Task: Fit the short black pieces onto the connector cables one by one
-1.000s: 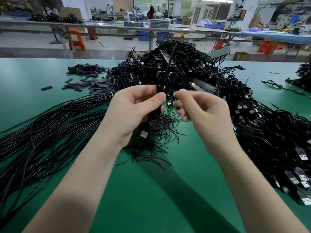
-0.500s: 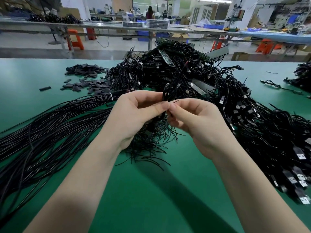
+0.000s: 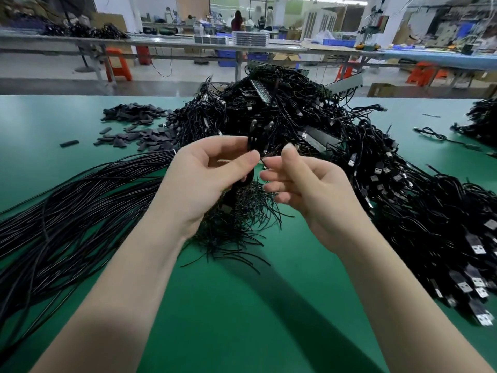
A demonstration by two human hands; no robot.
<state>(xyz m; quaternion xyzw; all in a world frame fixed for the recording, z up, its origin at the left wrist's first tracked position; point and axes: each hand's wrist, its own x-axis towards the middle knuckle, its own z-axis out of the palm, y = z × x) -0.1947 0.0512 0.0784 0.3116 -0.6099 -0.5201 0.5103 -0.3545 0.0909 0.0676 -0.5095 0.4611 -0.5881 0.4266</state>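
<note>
From my head camera, my left hand (image 3: 212, 181) is curled round a small bundle of connector cables (image 3: 256, 135), thumb pressing them against my fingers, their looped ends standing up just above my knuckles and thin tails hanging down toward the desk (image 3: 242, 305). My right hand (image 3: 309, 189) sits just beside it with thumb raised and fingers loosely bent; something tiny may be at its fingertips, close to the cable tip, but I cannot tell for sure, so I read it as released. The short black pieces (image 3: 139, 135) lie in a loose scatter on the far left of the desk, well away from both hands.

I judge these cables light and floppy, apt to tangle with their neighbours, so I would pinch one close to its bare end where it stays straight enough to thread. The little pieces look soft, flattish and featherweight, easy to drop or crush; best taken by the sides with two fingertips.

The desk is a smooth green mat. A long loose bundle of black cords (image 3: 80, 211) fans out on my left, a big heap of USB-ended cables (image 3: 403, 184) fills the middle and right. Beyond are a workshop's long benches (image 3: 161, 41) and orange stools (image 3: 118, 63)
</note>
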